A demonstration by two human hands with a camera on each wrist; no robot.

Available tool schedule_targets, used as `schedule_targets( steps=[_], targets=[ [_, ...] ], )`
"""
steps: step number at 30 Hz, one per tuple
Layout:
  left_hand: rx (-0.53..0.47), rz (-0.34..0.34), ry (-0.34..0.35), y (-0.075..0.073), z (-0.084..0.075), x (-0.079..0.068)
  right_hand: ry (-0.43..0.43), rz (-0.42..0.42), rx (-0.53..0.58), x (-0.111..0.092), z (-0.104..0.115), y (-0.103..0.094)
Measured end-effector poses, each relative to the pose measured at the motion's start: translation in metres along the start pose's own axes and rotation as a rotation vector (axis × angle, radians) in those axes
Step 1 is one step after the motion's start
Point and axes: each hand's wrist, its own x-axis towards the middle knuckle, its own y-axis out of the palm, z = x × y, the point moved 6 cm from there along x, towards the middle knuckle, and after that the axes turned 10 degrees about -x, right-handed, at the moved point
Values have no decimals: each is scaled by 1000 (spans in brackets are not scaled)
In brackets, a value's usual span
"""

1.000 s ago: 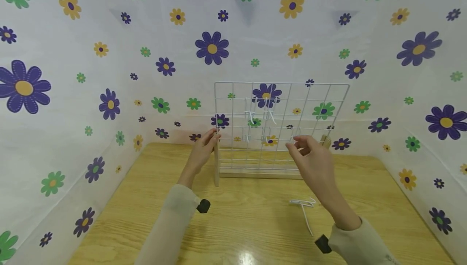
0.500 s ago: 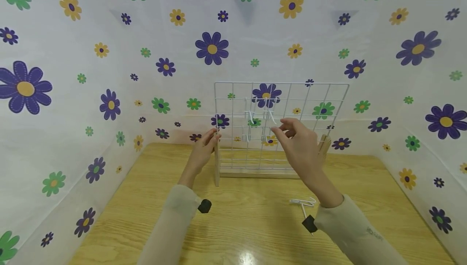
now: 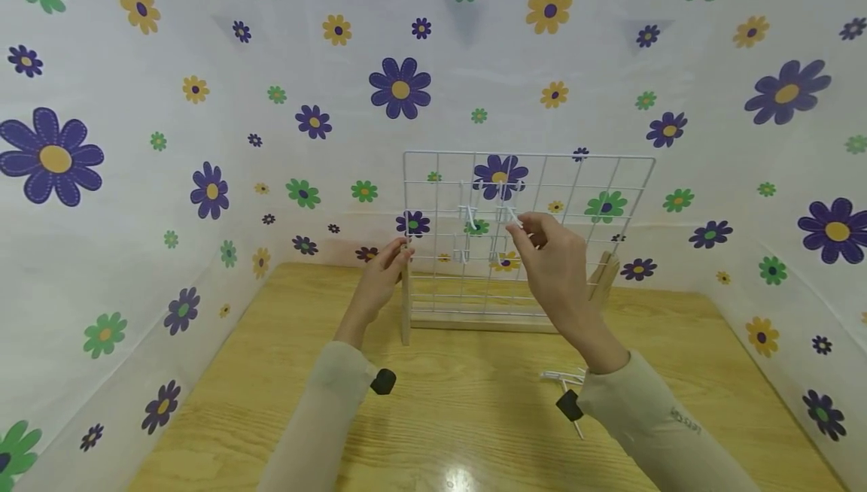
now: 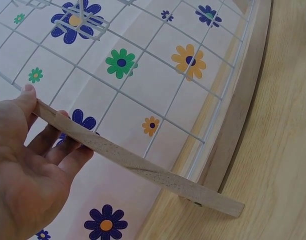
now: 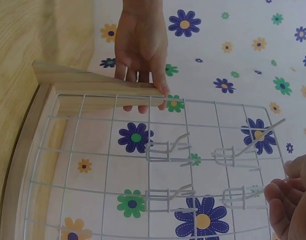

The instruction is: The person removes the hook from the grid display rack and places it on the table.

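A loose hook point(image 3: 555, 376) lies on the table point(image 3: 440, 394), below the right fingers and partly covered by the black wrist unit point(image 3: 570, 405). The right hand point(image 3: 557, 266) is higher and farther left than one second ago; its thumb and index finger now appear to pinch the prong tip of the upper right hook point(image 5: 244, 197). Assessment: work has moved to a hook already hung, probably to adjust it; the loose hook is not yet on the grid. The left hand point(image 3: 375, 281), unmoved, grips the wooden upright point(image 4: 143, 167), well left of the right fingers, and likely steadies it. On the wire grid point(image 3: 582, 216), three other hooks point(image 5: 168, 150) hang: one left of the right fingers, two below and left. Flowered cloth point(image 3: 474, 78) stands behind all fingers
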Motion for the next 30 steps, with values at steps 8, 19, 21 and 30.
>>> schedule_targets(
  steps=[8, 19, 21, 30],
  targets=[
    [-5, 6, 10, 2, -3, -1, -33, -60, 23, 6, 0, -5],
    [-19, 3, 16, 1, -1, -1, -41, -102, 20, 15, -1, -11],
    [-20, 3, 19, 2, -1, -1, -45, -114, 36, 16, -2, -13],
    [-4, -9, 11, 2, -2, -2, -44, -152, 78, 22, 2, -22]
  ],
)
